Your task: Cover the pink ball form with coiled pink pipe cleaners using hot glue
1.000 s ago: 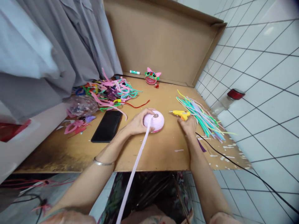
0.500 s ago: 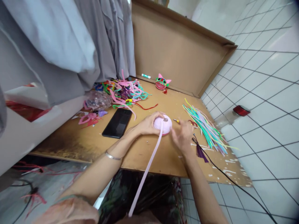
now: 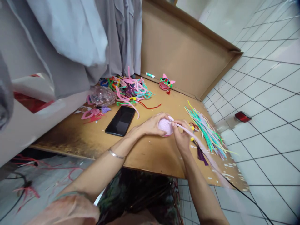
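Note:
A lilac ball, wound in neat coils, sits in my left hand, whose fingers and thumb wrap its left side. A pinkish-red edge shows under the ball. My right hand is at the ball's right side, thumb and fingertips pinching a long lilac chenille strip close to the top of the coils. The strip's free length trails right over the right wrist and past the table edge, blurred by motion. Just beyond the right hand lie yellow parts of a partly hidden tool and red-handled scissors.
A bundle of pastel chenille stems lies right, near a purple tassel and black cable. A phone and tangled stems are left. A decorated cat-like head and glue stick stand by the cardboard wall.
My right hand has come in to the ball and taken hold of the strip. The strip, which hung down toward my lap, has swung over to the right.

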Motion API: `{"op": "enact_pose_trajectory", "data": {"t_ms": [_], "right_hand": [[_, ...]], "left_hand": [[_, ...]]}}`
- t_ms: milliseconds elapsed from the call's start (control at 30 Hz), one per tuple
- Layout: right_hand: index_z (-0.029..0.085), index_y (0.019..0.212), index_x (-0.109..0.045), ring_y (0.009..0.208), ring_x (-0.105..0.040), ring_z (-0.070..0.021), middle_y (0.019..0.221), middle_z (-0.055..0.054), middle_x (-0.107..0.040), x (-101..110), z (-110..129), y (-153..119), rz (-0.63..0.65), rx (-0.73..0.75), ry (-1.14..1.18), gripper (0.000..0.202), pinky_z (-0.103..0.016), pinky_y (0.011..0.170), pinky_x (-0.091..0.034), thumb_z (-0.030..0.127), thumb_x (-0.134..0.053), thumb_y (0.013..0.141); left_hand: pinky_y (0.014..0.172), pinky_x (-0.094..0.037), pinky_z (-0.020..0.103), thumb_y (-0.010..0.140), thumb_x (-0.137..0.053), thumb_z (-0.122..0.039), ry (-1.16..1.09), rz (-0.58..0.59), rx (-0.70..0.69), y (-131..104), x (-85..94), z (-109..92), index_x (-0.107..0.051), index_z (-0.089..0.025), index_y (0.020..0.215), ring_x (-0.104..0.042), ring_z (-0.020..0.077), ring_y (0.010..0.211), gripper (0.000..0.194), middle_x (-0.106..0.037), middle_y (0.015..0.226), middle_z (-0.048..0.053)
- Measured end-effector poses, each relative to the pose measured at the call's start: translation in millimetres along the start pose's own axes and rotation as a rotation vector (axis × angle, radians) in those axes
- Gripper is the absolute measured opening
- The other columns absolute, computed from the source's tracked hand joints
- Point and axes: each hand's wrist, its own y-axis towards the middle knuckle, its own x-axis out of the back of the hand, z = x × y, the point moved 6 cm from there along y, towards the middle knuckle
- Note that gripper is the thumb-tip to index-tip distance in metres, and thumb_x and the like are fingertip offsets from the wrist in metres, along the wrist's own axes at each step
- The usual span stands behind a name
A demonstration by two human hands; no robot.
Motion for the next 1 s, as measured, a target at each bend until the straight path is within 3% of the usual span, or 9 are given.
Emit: {"op": "enact_pose_trajectory", "data": {"t_ms": [233, 433, 733, 1000], "right_hand": [[0.021, 0.074, -0.068, 0.069, -0.059, -0.0151, 0.072, -0.001, -0.067, -4.2, -35.2, -4.0, 0.014, -0.323, 0.229, 0.017, -0.029, 0.067, -0.047, 0.036, -0.068, 0.079], [0.020, 0.070, -0.065, 0.063, -0.055, -0.0144, 0.066, 0.000, -0.064, -5.9, -50.0, -3.1, 0.068, -0.514, 0.324, 0.024, -0.027, 0.060, -0.044, 0.044, -0.072, 0.069], [0.020, 0.069, -0.066, 0.063, -0.055, -0.0135, 0.065, 0.000, -0.064, -8.6, -49.4, 6.3, 0.187, -0.588, 0.402, 0.025, -0.028, 0.063, -0.046, 0.042, -0.077, 0.063], [0.020, 0.069, -0.065, 0.062, -0.055, -0.0136, 0.065, 0.000, -0.064, -11.2, -55.7, 10.8, 0.194, -0.606, 0.416, 0.028, -0.027, 0.060, -0.044, 0.043, -0.078, 0.060]], "left_hand": [[0.101, -0.045, 0.043, 0.058, -0.076, -0.020, 0.031, -0.006, 0.020, -0.3, 0.8, 0.4, -0.054, -0.021, 0.113, -0.060, 0.0274, 0.118, 0.059, -0.059, 0.132, 0.010], [0.101, -0.046, 0.043, 0.057, -0.077, -0.021, 0.029, -0.009, 0.009, -0.6, 0.2, -0.2, -0.054, -0.020, 0.112, -0.060, 0.0273, 0.118, 0.060, -0.058, 0.134, 0.011], [0.102, -0.045, 0.045, 0.057, -0.078, -0.020, 0.022, -0.006, 0.011, -0.9, 0.8, -0.4, -0.053, -0.021, 0.110, -0.060, 0.0278, 0.119, 0.059, -0.057, 0.135, 0.012], [0.103, -0.045, 0.047, 0.057, -0.078, -0.019, 0.020, 0.006, 0.009, 0.4, 0.0, -0.7, -0.052, -0.020, 0.109, -0.060, 0.0281, 0.119, 0.058, -0.057, 0.134, 0.013]]}}
